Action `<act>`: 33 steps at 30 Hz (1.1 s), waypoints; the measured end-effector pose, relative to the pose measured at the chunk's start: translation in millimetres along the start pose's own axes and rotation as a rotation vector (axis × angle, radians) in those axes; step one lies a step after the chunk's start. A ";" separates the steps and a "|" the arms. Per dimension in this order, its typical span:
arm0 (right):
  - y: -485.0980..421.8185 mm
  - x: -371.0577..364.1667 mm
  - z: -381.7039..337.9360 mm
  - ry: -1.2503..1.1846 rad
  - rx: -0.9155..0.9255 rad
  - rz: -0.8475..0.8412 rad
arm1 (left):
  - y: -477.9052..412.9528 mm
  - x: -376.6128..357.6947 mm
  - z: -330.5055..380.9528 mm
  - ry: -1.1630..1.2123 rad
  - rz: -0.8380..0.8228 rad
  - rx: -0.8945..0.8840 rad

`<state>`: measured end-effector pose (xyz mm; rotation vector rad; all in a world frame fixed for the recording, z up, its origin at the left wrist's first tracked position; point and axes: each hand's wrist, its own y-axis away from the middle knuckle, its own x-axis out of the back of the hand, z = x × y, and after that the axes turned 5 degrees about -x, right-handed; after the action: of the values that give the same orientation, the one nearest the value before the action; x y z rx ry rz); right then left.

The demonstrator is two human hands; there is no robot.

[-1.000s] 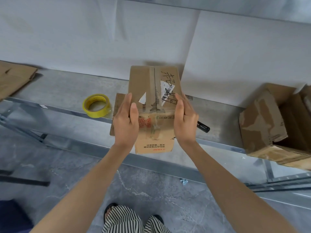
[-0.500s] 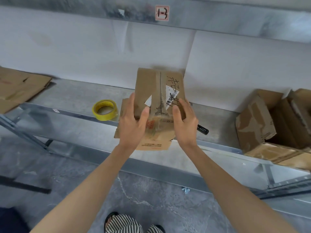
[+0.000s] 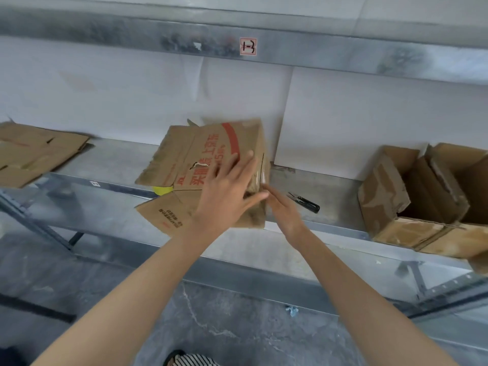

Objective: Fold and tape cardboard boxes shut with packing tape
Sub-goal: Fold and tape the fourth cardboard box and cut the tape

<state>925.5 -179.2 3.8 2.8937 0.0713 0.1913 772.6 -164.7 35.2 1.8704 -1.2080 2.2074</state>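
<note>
A worn brown cardboard box with red printed characters lies tipped on the metal shelf, its loose flaps spread toward the left and front. My left hand lies flat across its printed side with the fingers straight. My right hand touches the box's right edge with straight fingers. The yellow tape roll shows only as a sliver under the box's left flap.
Black snips lie on the shelf just right of the box. Open, battered cartons stand at the right end. Flattened cardboard lies at the left. An upper shelf beam carries a small label. Grey floor below.
The box has been turned over: the taped, labelled side is gone from view and the red-printed side faces me. Both hands shifted from gripping its sides to lying flat against it. The roll became mostly hidden.
</note>
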 end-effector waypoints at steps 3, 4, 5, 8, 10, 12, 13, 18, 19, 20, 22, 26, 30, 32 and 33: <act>-0.8 3.7 -9.5 -0.054 -0.042 -0.006 | 13.0 -18.8 12.2 -0.045 -0.145 -0.064; -0.9 4.9 -15.0 -0.073 -0.037 0.003 | 15.8 -22.9 15.9 -0.026 -0.185 -0.067; -0.7 5.7 -21.8 -0.071 -0.027 0.000 | 16.4 -24.0 18.2 0.012 -0.214 -0.068; -4.8 2.4 -30.7 -0.014 0.025 0.022 | 12.9 -14.8 20.6 0.252 -0.216 -0.022; -7.5 -5.0 -30.0 0.041 0.036 0.020 | 14.6 -3.4 18.5 0.414 -0.163 0.113; -6.9 -11.8 -27.9 0.138 0.067 0.000 | 25.7 3.2 8.9 0.460 -0.146 0.240; -6.8 -13.6 -26.7 0.185 0.086 -0.003 | 33.2 5.5 2.5 0.422 -0.118 0.260; -12.9 -12.5 -22.9 0.240 0.044 -0.025 | 75.9 6.2 -41.9 0.197 0.084 0.491; -13.1 -12.0 -22.7 0.234 0.036 -0.022 | 83.5 7.2 -49.0 0.214 0.088 0.566; -12.1 -11.5 -23.7 0.227 0.037 -0.017 | 89.6 9.0 -53.8 0.250 0.081 0.642; -9.2 -9.9 -26.1 0.211 0.049 0.001 | 95.4 15.6 -56.8 0.388 0.091 0.776; -6.1 1.7 -27.4 0.101 0.053 0.020 | 88.6 32.6 -50.3 0.664 0.191 0.890; -10.4 21.9 -20.5 -0.016 0.000 0.121 | 84.4 33.6 -47.6 0.765 0.136 0.937; -8.7 30.1 -18.9 0.023 -0.009 0.136 | 81.7 30.2 -38.7 0.662 0.064 0.864; -8.0 34.7 -18.3 0.085 -0.003 0.143 | 78.7 29.9 -31.2 0.600 0.059 0.799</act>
<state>957.2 -164.9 23.8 2.8882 -0.1212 0.3393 701.4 -216.6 18.2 1.0716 -0.2903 3.2271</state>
